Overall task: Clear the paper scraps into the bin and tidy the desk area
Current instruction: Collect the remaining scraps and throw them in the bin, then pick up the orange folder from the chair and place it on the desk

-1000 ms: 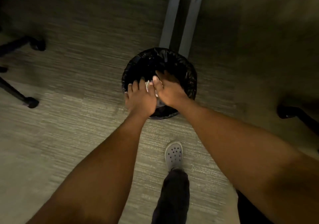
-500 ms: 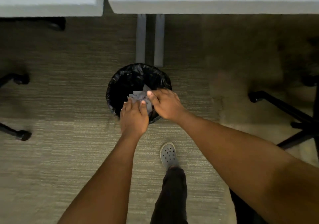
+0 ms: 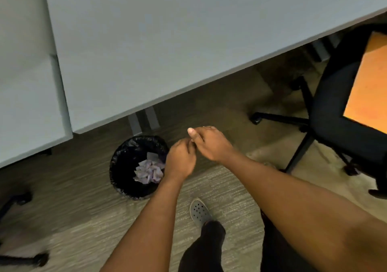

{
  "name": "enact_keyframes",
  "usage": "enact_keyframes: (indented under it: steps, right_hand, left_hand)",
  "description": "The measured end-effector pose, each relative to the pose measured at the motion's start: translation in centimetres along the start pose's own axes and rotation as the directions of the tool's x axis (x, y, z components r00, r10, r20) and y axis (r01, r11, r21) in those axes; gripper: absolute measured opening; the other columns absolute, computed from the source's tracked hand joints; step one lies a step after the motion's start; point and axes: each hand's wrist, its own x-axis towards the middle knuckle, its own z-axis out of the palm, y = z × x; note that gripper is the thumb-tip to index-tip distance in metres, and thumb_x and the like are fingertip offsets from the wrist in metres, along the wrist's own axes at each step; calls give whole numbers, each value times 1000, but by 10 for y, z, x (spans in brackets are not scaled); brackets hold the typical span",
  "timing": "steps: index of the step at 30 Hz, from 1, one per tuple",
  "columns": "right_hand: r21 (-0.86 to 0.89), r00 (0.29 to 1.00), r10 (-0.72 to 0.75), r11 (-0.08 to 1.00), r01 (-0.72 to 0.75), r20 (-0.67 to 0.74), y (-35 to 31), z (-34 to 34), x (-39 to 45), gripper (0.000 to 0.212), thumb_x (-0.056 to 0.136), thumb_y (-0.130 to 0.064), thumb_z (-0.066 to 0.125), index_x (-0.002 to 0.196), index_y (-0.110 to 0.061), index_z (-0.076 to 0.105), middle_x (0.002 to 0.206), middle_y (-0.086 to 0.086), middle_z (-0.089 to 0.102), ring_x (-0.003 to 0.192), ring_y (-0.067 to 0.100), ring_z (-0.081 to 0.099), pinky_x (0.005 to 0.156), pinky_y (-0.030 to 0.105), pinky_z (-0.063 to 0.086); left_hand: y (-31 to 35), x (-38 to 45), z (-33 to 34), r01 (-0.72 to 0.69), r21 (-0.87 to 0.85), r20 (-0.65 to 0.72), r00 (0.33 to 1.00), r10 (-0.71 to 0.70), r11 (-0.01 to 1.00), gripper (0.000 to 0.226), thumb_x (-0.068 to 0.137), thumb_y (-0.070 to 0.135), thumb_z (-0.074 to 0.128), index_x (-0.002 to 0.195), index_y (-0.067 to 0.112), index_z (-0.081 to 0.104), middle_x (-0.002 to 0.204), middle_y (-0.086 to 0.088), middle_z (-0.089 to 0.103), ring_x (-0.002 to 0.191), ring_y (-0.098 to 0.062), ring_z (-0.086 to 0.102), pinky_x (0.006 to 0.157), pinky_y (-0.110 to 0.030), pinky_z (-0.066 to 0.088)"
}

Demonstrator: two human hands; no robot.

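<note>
A round bin [image 3: 125,167] lined with a black bag stands on the carpet [image 3: 219,192], just out from the near edge of the pale grey desk [image 3: 157,41], close to the desk's paired grey legs [image 3: 143,119]. Inside it lies a heap of crumpled paper scraps [image 3: 149,171], whitish with a lilac cast, piled toward the side of the bin nearest the person. Both bare hands are raised together above the carpet, to the right of the bin. The left hand [image 3: 181,159] is curled loosely, its fingers bent in, and overlaps the bin's right rim from this angle; I see nothing gripped in it. The right hand [image 3: 209,144] touches the left at the fingers, thumb lifted and fingers folded under, and I cannot tell whether anything is pinched there. A second desk top [image 3: 25,83] butts against the first on the left. A black office chair [image 3: 335,108] with an orange seat panel [image 3: 368,83] stands off the desk's right end. Below the arms, a grey perforated clog [image 3: 199,211] rests on the carpet.
</note>
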Motion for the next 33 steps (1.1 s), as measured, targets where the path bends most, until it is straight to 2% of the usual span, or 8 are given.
enact_keyframes:
  steps: [3,7,11,16,19,23,30,33]
  right_hand:
    - [62,994,72,996,-67,-78,28,-55,-18,49,98,-59,19,87,-29,57,89,1,65,93,21,59,89,47,47]
    - [142,947,149,984,-112,-284,71,-129,-46,58,96,-64,18,105,-27,63,99,-6,66,102,15,58,87,37,46]
    - [238,845,250,959,-150,-473,118,-197,-77,46,98,-57,26,104,-28,61,97,-8,65,101,15,57,82,33,45]
    - [376,704,402,904,-204,-585,177,-265,-111,46,100,-52,31,115,-21,61,103,-1,67,98,18,61,80,34,47]
    - [478,624,562,818,-320,-543,226,-297,-126,49,99,-53,32,129,-21,55,123,4,63,114,21,55,89,31,42]
    - [593,499,767,635,-496,-404,299,-318,-144,58,97,-54,40,142,-18,40,143,8,49,129,27,45,106,42,38]
    - [676,213,964,266,-688,-162,409,-311,-191,79,88,-46,61,150,-17,21,154,9,27,136,34,33,108,51,35]
    - [620,232,965,258,-741,-124,422,-303,-197,80,83,-46,66,146,-16,27,149,10,32,133,34,34,106,50,37]
  left_hand:
    - [59,13,12,-73,9,63,995,72,997,34,102,31,36,100,11,64,98,-9,67,89,-26,61,75,-38,46]
    - [145,28,40,-167,-1,157,974,165,986,29,102,38,36,90,24,58,88,3,62,80,-12,59,70,-31,49]
    - [228,43,74,-271,-9,238,934,265,963,27,101,42,39,113,26,57,106,2,64,91,-8,58,81,-33,51]
    - [312,56,122,-351,25,292,898,329,936,50,100,44,41,142,17,41,135,-8,56,118,-22,56,97,-38,47]
    - [353,70,156,-359,51,368,874,317,932,60,99,46,42,149,18,28,151,-6,42,132,-22,46,108,-42,41]
    - [390,89,204,-290,53,433,869,240,955,64,98,45,47,151,18,24,153,-8,38,135,-25,42,108,-38,37]
    - [423,121,278,-42,94,503,864,-11,995,72,97,37,51,153,13,14,147,-12,45,131,-30,47,103,-39,39]
    - [422,125,290,70,87,501,859,-104,994,64,98,29,49,151,12,17,139,-10,52,125,-30,52,103,-43,43]
